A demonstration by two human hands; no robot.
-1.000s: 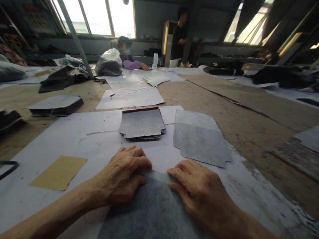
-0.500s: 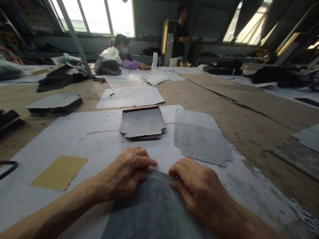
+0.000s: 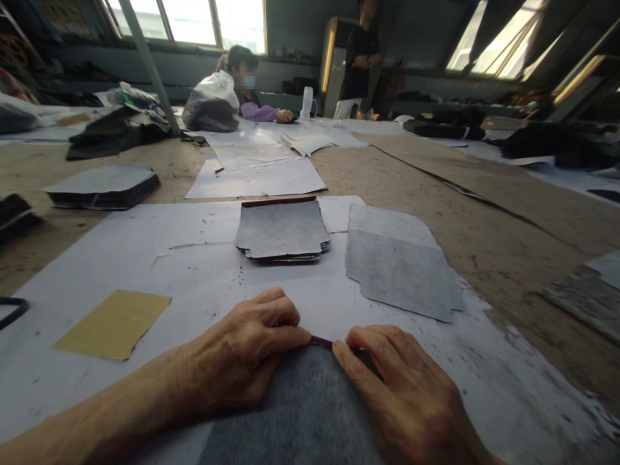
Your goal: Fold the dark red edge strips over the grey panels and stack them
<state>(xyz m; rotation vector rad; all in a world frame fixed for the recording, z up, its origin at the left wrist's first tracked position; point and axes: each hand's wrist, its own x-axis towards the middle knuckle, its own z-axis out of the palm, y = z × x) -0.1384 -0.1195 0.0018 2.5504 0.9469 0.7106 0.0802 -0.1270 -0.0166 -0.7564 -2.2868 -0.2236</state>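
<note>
A grey fabric-like sheet [image 3: 310, 407] lies in front of me at the bottom of the view, its far edge turned over into a narrow dark red strip. My left hand [image 3: 256, 342] pinches that folded edge from the left, thumb on top. From the right, the thumb and fingers of my right hand [image 3: 402, 381] close on the same edge, a short gap from the left thumb. Just beyond stands a stack of grey pieces [image 3: 285, 229] with a dark red folded rim. Flat grey pieces [image 3: 402, 265] rest to its right.
White paper [image 3: 194, 284] covers the brown table, with a tan paper square [image 3: 113, 325] at left. A bundled grey stack [image 3: 101, 187] sits farther left. Across the table a person in purple sleeves [image 3: 259, 112] sits by a plastic bag [image 3: 210, 103]; another person [image 3: 358, 58] stands behind.
The sheet's far edge, flat and grey before, is now folded over to show dark red. Both hands have closed on it, and the view has tipped slightly downward.
</note>
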